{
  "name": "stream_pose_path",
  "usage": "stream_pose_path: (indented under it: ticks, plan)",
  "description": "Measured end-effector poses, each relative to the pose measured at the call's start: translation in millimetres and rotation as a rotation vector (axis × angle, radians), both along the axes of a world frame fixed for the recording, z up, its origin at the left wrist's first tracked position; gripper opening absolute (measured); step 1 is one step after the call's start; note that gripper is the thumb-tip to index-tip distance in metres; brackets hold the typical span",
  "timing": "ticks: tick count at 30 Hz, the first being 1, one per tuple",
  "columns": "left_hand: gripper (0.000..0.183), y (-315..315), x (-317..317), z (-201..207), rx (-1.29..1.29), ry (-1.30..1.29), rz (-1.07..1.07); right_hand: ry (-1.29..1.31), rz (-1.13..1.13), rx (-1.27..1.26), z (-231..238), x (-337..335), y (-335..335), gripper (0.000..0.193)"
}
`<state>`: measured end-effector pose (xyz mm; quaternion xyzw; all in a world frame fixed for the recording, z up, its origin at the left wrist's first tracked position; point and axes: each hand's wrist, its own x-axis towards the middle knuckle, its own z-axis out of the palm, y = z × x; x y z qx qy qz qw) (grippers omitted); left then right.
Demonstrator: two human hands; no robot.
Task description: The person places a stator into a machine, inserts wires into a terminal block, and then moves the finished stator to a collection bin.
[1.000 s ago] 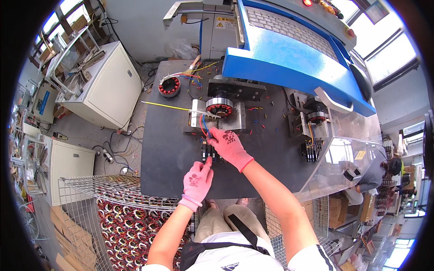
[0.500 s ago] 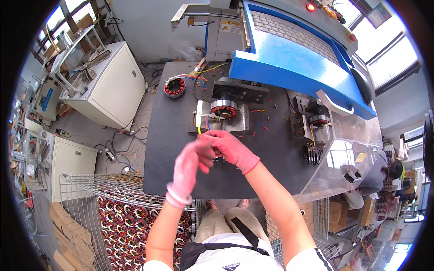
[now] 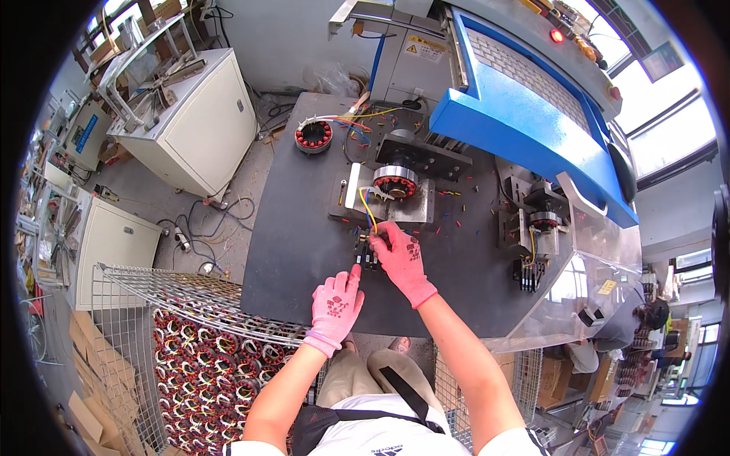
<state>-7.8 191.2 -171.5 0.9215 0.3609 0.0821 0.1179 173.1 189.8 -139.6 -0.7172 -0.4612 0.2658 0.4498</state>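
Both my hands wear pink gloves with dark printed marks. My right hand [image 3: 401, 261] pinches the ends of yellow and blue lead wires [image 3: 369, 207] over a small black clamp block [image 3: 366, 251]. Those leads run down from a motor stator [image 3: 395, 182], a ring with red windings seated in a metal fixture [image 3: 420, 207]. My left hand [image 3: 336, 308] lies on the near side of the block, its index finger stretched out and touching the block's lower left part. It holds nothing that I can see. The wire tips are hidden by the right fingers.
A loose stator [image 3: 313, 137] with long leads sits far left on the dark table [image 3: 296, 220]. A second fixture with a stator [image 3: 543, 220] stands at the right, beside a clear plastic guard [image 3: 601, 258]. A blue machine [image 3: 525, 144] overhangs the back. A wire basket [image 3: 228, 304] of stators stands near left.
My hands have parted. The left came down to the clamp block with its index finger out; the right moved slightly right and holds the wires at the block. The view shifted a little.
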Motion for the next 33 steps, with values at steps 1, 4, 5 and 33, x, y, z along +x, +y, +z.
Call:
stream_pose_path:
  ticks: [1, 4, 5, 33]
  plan:
    - [0.053, -0.9, 0.7, -2.8, 0.010, 0.020, -0.002, -0.012, 0.004, -0.004, -2.2, -0.8, -0.2, 0.015]
    - [0.054, -0.7, -1.5, -3.5, 0.025, 0.015, 0.013, -0.022, 0.018, -0.016, -5.0, -7.1, 2.5, 0.015]
    - [0.054, 0.6, 2.3, -2.1, 0.031, -0.007, 0.023, -0.021, 0.024, -0.020, -3.8, -4.9, 4.4, 0.015]
    - [0.034, -174.4, 12.5, -4.0, -0.674, -1.176, 0.564, 0.408, -0.918, 0.219, -80.9, 369.1, -583.4, 0.079]
